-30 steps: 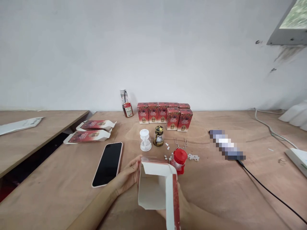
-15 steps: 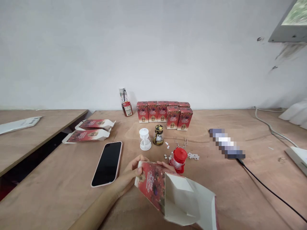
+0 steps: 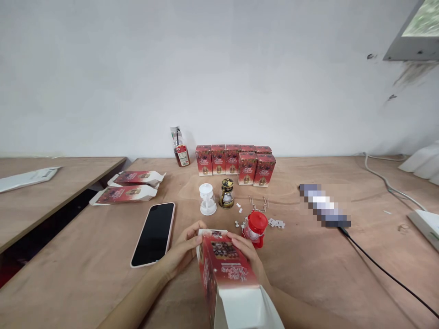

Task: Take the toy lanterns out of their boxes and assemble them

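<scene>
A red printed gift box [image 3: 231, 267] lies between my hands, its open white-lined end and flap toward me. My left hand [image 3: 187, 244] grips the far left edge with thumb and fingers. On the box's right side and top, my right hand [image 3: 250, 253] is closed around it. Just beyond my right hand stands a small red lantern [image 3: 256, 224]. Farther back are a white lantern [image 3: 207, 201] and a black-and-gold lantern [image 3: 227, 195]. Thin wire handles [image 3: 259, 204] and small white tabs [image 3: 276, 223] lie near the red lantern.
Several closed red boxes [image 3: 247, 169] stand in rows by the wall, beside a bottle [image 3: 180, 151] of dark liquid. Flattened boxes [image 3: 125, 194] and a phone [image 3: 153, 235] lie at left. A blurred-out device [image 3: 324, 205] with a black cable [image 3: 387, 269] is at right.
The box has been turned, so another printed side faces up and its open end points toward me. My right hand, mostly hidden before, now shows on the box's right side.
</scene>
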`<state>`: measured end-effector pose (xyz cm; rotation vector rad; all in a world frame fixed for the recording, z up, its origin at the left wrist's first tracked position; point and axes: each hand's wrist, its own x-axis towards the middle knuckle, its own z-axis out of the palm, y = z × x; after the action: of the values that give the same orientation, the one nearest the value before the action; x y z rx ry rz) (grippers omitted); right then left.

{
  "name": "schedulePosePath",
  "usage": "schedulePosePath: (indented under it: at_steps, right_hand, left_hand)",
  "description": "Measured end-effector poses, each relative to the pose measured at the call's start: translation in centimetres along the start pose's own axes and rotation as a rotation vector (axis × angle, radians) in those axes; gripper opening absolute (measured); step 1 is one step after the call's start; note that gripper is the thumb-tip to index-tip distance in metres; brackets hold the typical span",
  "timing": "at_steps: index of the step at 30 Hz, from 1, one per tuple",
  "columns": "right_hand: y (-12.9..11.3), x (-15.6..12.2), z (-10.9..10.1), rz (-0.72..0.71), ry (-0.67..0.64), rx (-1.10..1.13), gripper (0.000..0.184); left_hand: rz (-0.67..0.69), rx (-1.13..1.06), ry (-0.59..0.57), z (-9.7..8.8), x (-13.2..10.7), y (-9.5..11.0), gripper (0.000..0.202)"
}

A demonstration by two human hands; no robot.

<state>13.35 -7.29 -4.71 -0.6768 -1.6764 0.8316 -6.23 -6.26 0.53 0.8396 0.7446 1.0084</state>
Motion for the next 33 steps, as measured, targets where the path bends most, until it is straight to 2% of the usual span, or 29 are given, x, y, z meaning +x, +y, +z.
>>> schedulePosePath:
  at_steps: [4,8,13,18,24,30,33]
  right_hand:
    - [-0.3,0.2,0.4,-0.148,0.074,0.019,0.035]
    - [-0.4,0.6,0.2,-0.224,0.057,0.013,0.041]
    - [-0.3,0.9,-0.1,-0.299,0.044,-0.01,0.04]
    - [-0.3,0.8,0.0,-0.276,0.064,-0.029,0.041]
    - [-0.8,0.8,0.2,-0.25,0.103,-0.015,0.037]
    - [-1.2,0.7,0.2,-0.246,0.123,-0.006,0.035]
    - [-1.2,0.5,0.0,-0.235,0.082,0.027,0.037]
  left_hand:
    - [-0.008,-0.025,-0.043,-0.8,0.2,-0.6,0.045]
    - [-0.04,0.018,-0.061,-1.1,0.2,-0.8,0.05]
    - [-0.086,0.101,-0.058,-0.7,-0.1,0.1,0.045]
    - [-0.107,0.084,-0.072,-0.4,-0.2,0.7,0.043]
    - [-0.084,-0.007,-0.049,-0.2,0.1,0.4,0.044]
    - [-0.018,-0.067,0.056,-0.5,0.2,0.1,0.044]
    - [-0.019,-0.048,-0.011,-1.2,0.2,0.0,0.049]
